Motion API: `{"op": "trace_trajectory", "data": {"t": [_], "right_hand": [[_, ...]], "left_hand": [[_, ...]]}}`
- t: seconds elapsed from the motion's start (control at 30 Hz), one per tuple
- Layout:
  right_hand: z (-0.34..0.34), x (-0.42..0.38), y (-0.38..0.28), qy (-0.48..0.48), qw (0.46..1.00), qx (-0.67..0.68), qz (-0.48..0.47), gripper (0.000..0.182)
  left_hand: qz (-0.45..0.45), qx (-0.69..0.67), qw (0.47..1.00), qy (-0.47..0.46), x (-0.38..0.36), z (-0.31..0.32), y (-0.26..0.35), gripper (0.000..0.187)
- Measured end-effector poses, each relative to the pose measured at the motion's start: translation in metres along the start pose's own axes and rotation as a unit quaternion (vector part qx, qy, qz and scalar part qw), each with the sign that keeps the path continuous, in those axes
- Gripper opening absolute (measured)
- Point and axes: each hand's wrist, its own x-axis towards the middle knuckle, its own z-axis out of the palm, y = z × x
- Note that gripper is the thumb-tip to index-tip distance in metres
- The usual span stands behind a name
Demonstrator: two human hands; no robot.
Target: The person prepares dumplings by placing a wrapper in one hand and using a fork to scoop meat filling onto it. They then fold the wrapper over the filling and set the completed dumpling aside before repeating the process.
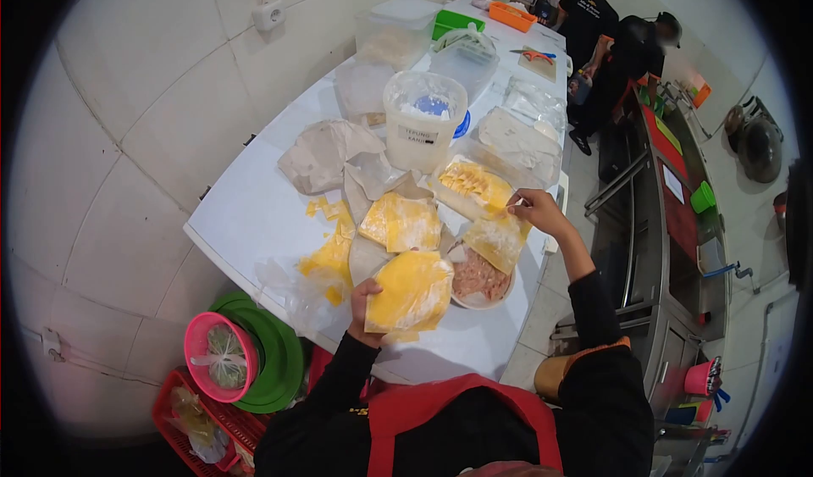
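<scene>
A floured stack of yellow sheets [410, 292] is held at its left edge by my left hand [366, 309]. My right hand [539, 213] pinches the top corner of a thin, pale yellow sheet [494, 241], which hangs partly over a bowl of pinkish minced filling [481, 279]. Behind that sheet, a clear tray [476, 185] contains folded yellow pieces. Another floured yellow stack [401, 222] lies on brown paper in the middle, and yellow scraps [332, 259] are scattered to its left.
A labelled tub of white powder [425, 123] stands behind the stacks, near crumpled paper [329, 152]. Farther back are clear containers [395, 30], scissors [537, 55] and an orange basket [512, 17]. Two people [631, 53] stand at the back right. A pink bucket [200, 341] is below left.
</scene>
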Motion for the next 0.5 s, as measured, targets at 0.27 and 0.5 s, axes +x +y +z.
{"op": "trace_trajectory", "data": {"t": [0.27,0.5], "right_hand": [[-0.005,0.061,0.033,-0.253,0.951,0.104,0.142,0.02],[-0.001,0.05,0.053,-0.285,0.941,0.125,0.133,0.012]], "left_hand": [[0.069,-0.028,0.997,0.029,-0.02,-0.03,0.031,0.078],[0.121,-0.025,0.991,0.04,-0.027,-0.015,0.036,0.079]]}}
